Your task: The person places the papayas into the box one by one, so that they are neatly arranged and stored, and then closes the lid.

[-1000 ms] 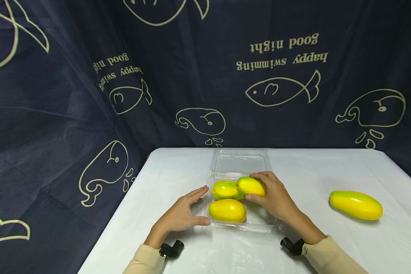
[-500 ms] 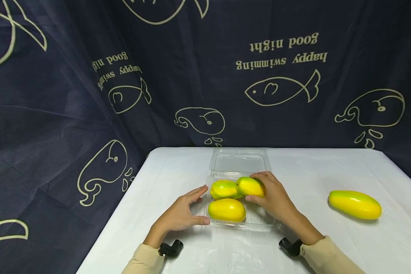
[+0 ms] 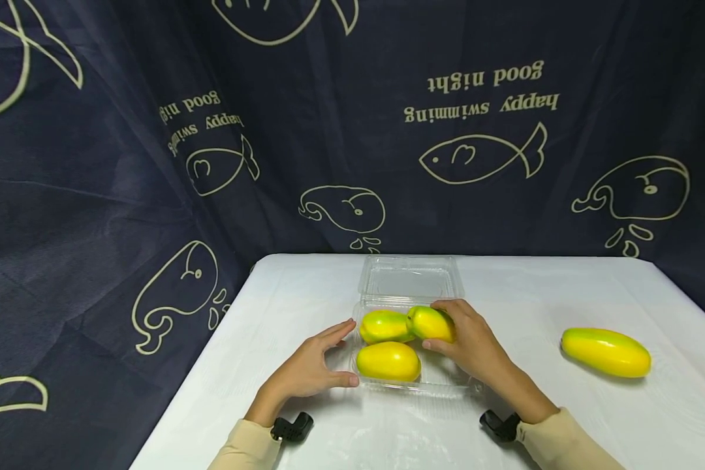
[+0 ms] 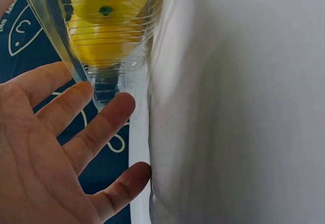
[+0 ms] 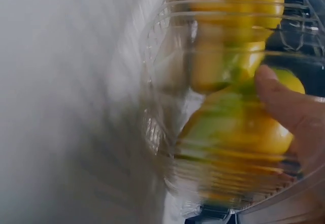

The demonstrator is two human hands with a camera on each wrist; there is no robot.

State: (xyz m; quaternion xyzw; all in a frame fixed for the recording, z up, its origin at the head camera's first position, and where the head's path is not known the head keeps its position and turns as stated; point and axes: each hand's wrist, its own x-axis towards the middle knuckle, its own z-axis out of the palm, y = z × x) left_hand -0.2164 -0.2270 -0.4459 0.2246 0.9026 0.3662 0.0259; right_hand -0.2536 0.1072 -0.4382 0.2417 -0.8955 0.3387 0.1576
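Observation:
A clear plastic clamshell box (image 3: 446, 373) lies on the table with its lid (image 3: 411, 279) folded back. My right hand (image 3: 476, 339) grips a yellow-green papaya (image 3: 429, 324) over the back of the box, thumb in front and fingers behind. That fruit overlaps the right end of another papaya (image 3: 380, 326) inside. Nearer the front edge, a yellower papaya (image 3: 389, 361) lies crosswise in the box. At the box's left side is my left hand (image 3: 314, 365), fingers spread and holding nothing. In the left wrist view its fingertips overlap the box rim; contact is hard to tell.
One more papaya (image 3: 606, 352) lies on the white-covered table (image 3: 523, 287) well to the right of the box. Behind and to the left hangs a dark blue curtain (image 3: 329, 143) with fish and whale drawings.

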